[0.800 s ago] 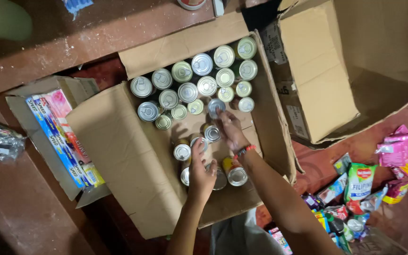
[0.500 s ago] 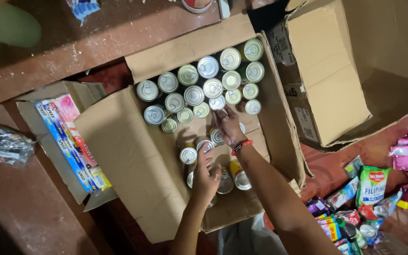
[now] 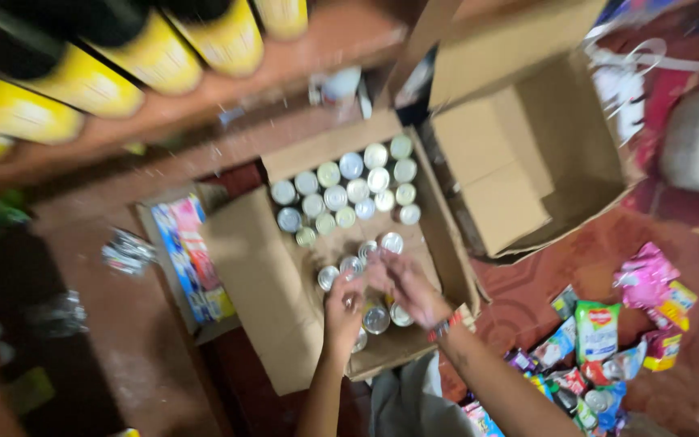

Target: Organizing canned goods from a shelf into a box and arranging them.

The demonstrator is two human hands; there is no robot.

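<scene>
The whole view is smeared by motion blur. Inside the open cardboard box (image 3: pixel 252 291) both the left hand (image 3: pixel 343 311) and the right hand (image 3: pixel 404 285) are soft streaks over the loose cans (image 3: pixel 375 317) — whether either grips a can cannot be told, and the cans beneath them are partly covered. Above the box, the yellow bottles (image 3: pixel 155 57) are cut off by the top edge. Right of the box, the snack packets (image 3: pixel 600 340) blur together, and the lowest run off the bottom edge.
</scene>
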